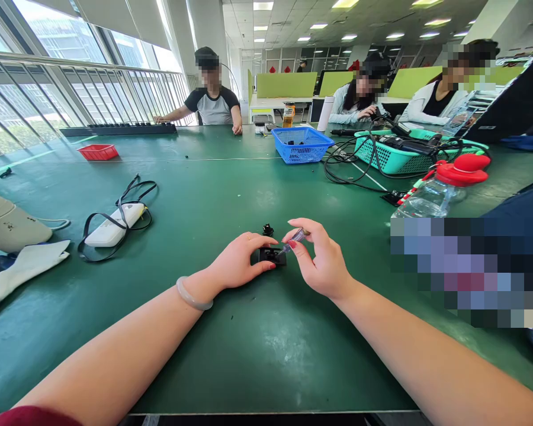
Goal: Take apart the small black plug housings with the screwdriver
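Observation:
My left hand (242, 258) rests on the table with thumb and fingers closed around a small black plastic part (273, 255). In my right hand (317, 260) is a small screwdriver (298, 235) with a see-through purplish handle, pinched between thumb and fingers. It slants down to the left, and its tip is at the right side of the black part; whether it touches a screw is too small to tell. Just beyond my left fingertips stands another small black piece (267, 229).
Across the green table (204, 195) are a red tray (98, 152), a blue basket (301, 145) and a teal basket (400, 154) with cables. A white device with a strap (115, 225) lies left, a red-capped bottle (439, 189) right. Several people sit beyond.

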Demonstrator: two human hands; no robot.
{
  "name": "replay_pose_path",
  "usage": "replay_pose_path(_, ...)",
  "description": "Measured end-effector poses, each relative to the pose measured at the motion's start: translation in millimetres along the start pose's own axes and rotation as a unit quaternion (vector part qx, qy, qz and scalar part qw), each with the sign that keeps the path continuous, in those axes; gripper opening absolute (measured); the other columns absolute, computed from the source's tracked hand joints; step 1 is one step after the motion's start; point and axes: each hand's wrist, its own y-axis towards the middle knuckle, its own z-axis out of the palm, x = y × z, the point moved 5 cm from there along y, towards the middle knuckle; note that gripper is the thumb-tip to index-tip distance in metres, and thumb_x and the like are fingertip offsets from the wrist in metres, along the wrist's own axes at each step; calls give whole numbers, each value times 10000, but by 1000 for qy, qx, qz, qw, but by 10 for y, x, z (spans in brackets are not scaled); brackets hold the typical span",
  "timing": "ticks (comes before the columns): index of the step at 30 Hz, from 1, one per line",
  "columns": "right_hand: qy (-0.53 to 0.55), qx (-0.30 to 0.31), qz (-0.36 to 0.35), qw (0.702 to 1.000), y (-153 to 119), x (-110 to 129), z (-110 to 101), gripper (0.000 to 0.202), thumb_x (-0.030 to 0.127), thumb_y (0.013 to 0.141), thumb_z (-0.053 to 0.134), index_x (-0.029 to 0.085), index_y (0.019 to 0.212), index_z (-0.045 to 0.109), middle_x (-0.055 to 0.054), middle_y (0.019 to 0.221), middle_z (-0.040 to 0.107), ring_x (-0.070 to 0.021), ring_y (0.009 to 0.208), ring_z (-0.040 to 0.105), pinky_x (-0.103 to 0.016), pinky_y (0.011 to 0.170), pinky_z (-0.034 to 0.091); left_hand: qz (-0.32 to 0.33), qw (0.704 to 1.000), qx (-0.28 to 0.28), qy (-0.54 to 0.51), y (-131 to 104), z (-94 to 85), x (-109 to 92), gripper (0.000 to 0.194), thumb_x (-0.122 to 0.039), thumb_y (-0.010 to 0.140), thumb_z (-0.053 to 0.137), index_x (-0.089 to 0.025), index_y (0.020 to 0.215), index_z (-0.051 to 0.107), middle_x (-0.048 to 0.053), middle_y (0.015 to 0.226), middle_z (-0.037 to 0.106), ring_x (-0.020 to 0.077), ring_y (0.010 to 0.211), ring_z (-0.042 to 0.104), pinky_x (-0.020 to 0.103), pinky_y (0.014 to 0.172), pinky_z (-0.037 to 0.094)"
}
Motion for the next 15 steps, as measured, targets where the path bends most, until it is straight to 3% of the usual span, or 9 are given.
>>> replay_pose_path(3, 59, -75, -12, 995, -17, 19, -88, 307, 170, 957, 517, 306, 1227, 468, -21, 948, 706, -188, 847, 718, -394, 808, 598, -2, 999, -46, 1, -4, -53, -26, 359, -321, 909, 613, -250, 1262, 610, 68, 1236, 674, 244, 1168, 583, 430, 1066, 452)
replay_pose_path(7, 100, -172, -19, 980, -24, 6, -196, 213, 215, 966, 529, 308, 1135, 440, -29, 967, 699, -189, 835, 716, -375, 715, 600, -92, 989, -96, 68, 7, -94, 74, 384, -243, 941, 520, -262, 1319, 586, 85, 1269, 627, 268, 1197, 534, 474, 1092, 420)
replay_pose_path(11, 77, -149, 37, 985, 12, -144, -136, 115, 242, 964, 539, 282, 1028, 452, -37, 995, 724, -171, 763, 707, -402, 766, 595, -179, 966, -98, 155, -7, -87, 206, 415, -238, 953, 482, -300, 1351, 582, 97, 1210, 621, 295, 1130, 538, 513, 1032, 440)
replay_pose_path(15, 86, -69, 132, 985, 19, -390, 27, 65, 259, 954, 536, 262, 933, 474, -54, 1058, 741, -184, 873, 746, -418, 857, 592, -199, 954, -34, 222, -49, -14, 175, 403, -274, 972, 449, -314, 1343, 601, 109, 1190, 618, 300, 1086, 543, 498, 959, 468)
